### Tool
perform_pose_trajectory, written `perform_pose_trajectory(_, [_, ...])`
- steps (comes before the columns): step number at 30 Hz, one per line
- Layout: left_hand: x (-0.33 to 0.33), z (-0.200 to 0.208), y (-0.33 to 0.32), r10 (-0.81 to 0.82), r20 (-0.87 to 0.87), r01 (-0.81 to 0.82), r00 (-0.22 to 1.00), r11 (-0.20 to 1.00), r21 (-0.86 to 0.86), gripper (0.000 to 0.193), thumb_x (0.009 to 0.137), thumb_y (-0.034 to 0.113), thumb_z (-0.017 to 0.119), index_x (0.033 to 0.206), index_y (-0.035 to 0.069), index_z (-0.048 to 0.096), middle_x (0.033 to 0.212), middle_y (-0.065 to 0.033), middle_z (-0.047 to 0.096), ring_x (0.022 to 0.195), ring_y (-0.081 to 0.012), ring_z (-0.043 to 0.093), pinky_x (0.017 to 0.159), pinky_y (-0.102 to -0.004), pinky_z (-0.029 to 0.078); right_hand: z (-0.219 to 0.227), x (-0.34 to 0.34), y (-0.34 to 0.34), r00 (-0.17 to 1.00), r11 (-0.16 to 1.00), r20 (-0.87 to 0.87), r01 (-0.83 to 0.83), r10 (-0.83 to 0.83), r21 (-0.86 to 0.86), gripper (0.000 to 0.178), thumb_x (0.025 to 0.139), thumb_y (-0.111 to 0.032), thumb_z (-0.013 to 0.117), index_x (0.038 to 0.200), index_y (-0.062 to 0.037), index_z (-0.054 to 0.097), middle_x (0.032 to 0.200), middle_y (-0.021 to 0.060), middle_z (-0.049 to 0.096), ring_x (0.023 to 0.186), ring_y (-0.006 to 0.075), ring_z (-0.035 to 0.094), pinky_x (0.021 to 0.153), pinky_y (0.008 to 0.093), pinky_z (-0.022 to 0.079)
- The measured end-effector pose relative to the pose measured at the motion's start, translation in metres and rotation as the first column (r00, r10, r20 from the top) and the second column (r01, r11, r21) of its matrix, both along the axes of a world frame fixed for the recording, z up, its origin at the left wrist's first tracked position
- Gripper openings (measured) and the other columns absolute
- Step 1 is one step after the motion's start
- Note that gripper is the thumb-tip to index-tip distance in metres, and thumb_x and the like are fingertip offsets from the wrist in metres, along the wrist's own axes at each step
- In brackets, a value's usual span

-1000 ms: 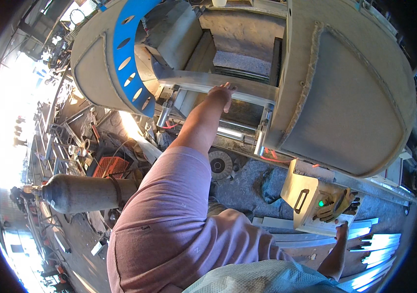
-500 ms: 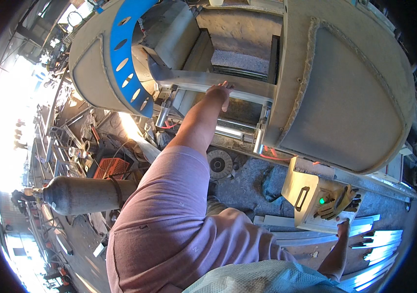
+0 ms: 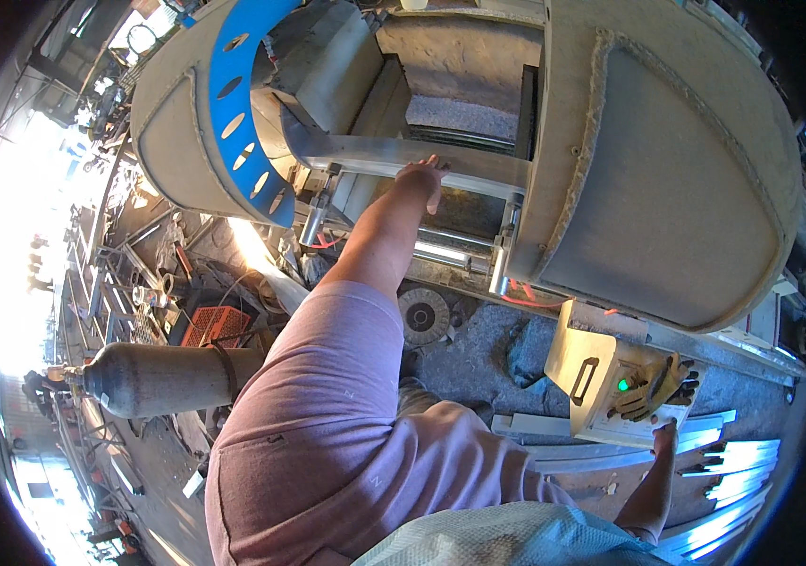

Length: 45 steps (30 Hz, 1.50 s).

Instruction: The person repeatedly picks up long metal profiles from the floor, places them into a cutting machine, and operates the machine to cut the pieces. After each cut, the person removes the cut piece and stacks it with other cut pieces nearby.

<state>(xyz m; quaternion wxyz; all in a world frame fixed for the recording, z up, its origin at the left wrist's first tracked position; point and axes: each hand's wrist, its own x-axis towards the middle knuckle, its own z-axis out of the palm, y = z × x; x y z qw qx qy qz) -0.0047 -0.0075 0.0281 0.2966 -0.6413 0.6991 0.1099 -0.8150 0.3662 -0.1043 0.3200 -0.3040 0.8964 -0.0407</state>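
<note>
My left hand [image 3: 425, 177] lies on a flat metal bar [image 3: 488, 161] that spans the front of a large machine, with its fingers stretched out and apart over the bar. My right hand [image 3: 664, 440] is at the lower right edge of a cream control box [image 3: 601, 423]. It touches the box's panel beside a green lit button [image 3: 623, 385], but most of its fingers are hidden or too small to make out. A pair of work gloves [image 3: 653, 391], yellowish with dark fingertips, lies on the box's panel.
Curved grey housings [image 3: 677, 189] and a blue perforated band [image 3: 233, 123] flank the bar. Metal cylinders [image 3: 316, 219] stand under its ends. A gas cylinder [image 3: 162, 379] lies at left beside an orange crate [image 3: 217, 325]. Metal strips [image 3: 738, 472] lie at lower right; a round disc [image 3: 424, 316] is below the machine.
The view has shifted very slightly. Both hands keep their places, the left on the bar and the right at the control box.
</note>
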Motion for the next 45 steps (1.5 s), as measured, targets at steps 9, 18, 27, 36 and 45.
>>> perform_pose_trajectory(9, [-0.004,0.002,-0.003,0.018,0.022,-0.019,1.000,0.999,0.029,0.133,0.068,0.036,0.093,0.168,0.032,0.006,0.175,-0.0097,0.001,0.155,-0.0340,0.030,0.115,-0.0522,0.044,-0.053,-0.034,0.037,0.958,0.957,-0.162,-0.257,0.235,-0.135,0.043,0.078,-0.007,0.070,0.116,-0.0037,0.052,0.108,0.0162,0.064,0.087,0.0372,0.065,0.066,0.0500,0.054])
perform_pose_trajectory(18, [0.001,0.002,-0.004,0.017,-0.049,-0.016,0.999,1.000,0.013,0.130,0.067,0.034,0.094,0.167,0.026,0.011,0.175,-0.0088,0.001,0.153,-0.0334,0.032,0.114,-0.0524,0.046,-0.057,0.107,0.206,0.958,0.960,-0.166,-0.202,0.235,0.197,0.037,0.088,-0.026,0.073,0.117,-0.0034,0.065,0.115,0.0190,0.071,0.103,0.0356,0.069,0.093,0.0471,0.053])
perform_pose_trajectory(27, [0.002,-0.001,-0.007,0.030,-0.053,-0.028,0.998,0.999,0.038,0.134,0.068,0.038,0.095,0.167,0.028,0.007,0.175,-0.0094,0.000,0.156,-0.0335,0.028,0.115,-0.0545,0.043,-0.053,0.228,0.255,0.898,0.972,0.372,0.218,-0.236,0.092,0.038,0.091,-0.030,0.073,0.117,-0.0027,0.068,0.117,0.0165,0.071,0.096,0.0316,0.070,0.090,0.0443,0.055])
perform_pose_trajectory(36, [0.001,0.009,-0.014,0.062,-0.059,-0.053,0.996,0.989,0.138,0.140,0.070,0.046,0.094,0.167,0.030,-0.005,0.175,-0.0098,-0.003,0.153,-0.0344,0.035,0.115,-0.0529,0.044,-0.043,0.269,0.275,0.795,0.908,0.480,0.420,-0.372,0.009,0.040,0.093,-0.034,0.073,0.117,-0.0021,0.071,0.119,0.0139,0.071,0.089,0.0276,0.071,0.087,0.0414,0.057])
perform_pose_trajectory(45, [0.002,0.015,-0.006,0.082,-0.108,-0.070,0.991,0.992,0.106,0.137,0.070,0.049,0.095,0.168,0.027,0.001,0.175,-0.0108,0.002,0.153,-0.0340,0.034,0.121,-0.0479,0.036,-0.031,0.320,0.299,0.811,0.917,0.449,0.394,-0.375,0.054,0.041,0.093,-0.034,0.075,0.117,-0.0017,0.071,0.115,0.0126,0.072,0.086,0.0258,0.070,0.082,0.0408,0.057])
